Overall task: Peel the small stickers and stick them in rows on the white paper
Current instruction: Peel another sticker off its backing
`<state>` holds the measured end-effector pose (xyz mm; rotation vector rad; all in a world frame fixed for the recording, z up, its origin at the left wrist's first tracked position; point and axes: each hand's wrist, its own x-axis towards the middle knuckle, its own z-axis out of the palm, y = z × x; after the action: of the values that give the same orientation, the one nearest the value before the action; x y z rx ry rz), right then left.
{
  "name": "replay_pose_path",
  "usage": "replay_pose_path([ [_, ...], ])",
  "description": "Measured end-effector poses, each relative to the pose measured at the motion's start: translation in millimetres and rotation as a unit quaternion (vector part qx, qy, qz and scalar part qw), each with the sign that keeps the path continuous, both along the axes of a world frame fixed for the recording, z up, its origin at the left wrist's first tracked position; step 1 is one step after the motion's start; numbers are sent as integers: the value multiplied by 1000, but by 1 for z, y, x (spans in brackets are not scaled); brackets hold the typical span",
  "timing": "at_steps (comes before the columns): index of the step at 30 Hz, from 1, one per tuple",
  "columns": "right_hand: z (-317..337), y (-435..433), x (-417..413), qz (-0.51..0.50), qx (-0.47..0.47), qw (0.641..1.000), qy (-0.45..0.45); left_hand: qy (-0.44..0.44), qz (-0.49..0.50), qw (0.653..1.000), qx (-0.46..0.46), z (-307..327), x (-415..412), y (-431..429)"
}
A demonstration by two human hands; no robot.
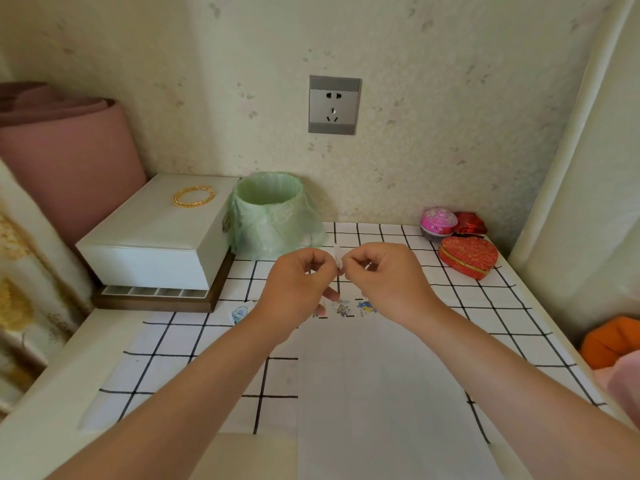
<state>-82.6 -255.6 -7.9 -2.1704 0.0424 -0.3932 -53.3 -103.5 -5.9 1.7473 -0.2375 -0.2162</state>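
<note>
checked cloth [166,344] covers the table, and your white paper [381,393] lies on it right in front of you, reaching down to the near edge. both hands are up above the paper's far end. your left hand [298,285] and your right hand [388,278] meet fingertip to fingertip, each pinching the small sticker [338,260], a pale sliver held upright between them, clear of the paper. down at the paper's far edge, a grey figure sticker [343,308] and a blue fish sticker [366,307] sit side by side in a row. one more pale blue sticker [240,313] lies on the cloth, left of the paper. behind, a green-lined bin [275,216] stands just beside a white box [156,237], and a red heart box [467,256] sits far right.
</note>
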Motion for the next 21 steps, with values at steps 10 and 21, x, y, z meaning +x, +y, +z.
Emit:
replay_pose_path([
  [10, -3, -2, 2, -17, 31, 999, 21, 108, -27, 991, -71, 6, 4, 3],
  [21, 2, 15, 4, -16, 22, 1000, -1, 48, -10, 998, -29, 6, 8, 16],
])
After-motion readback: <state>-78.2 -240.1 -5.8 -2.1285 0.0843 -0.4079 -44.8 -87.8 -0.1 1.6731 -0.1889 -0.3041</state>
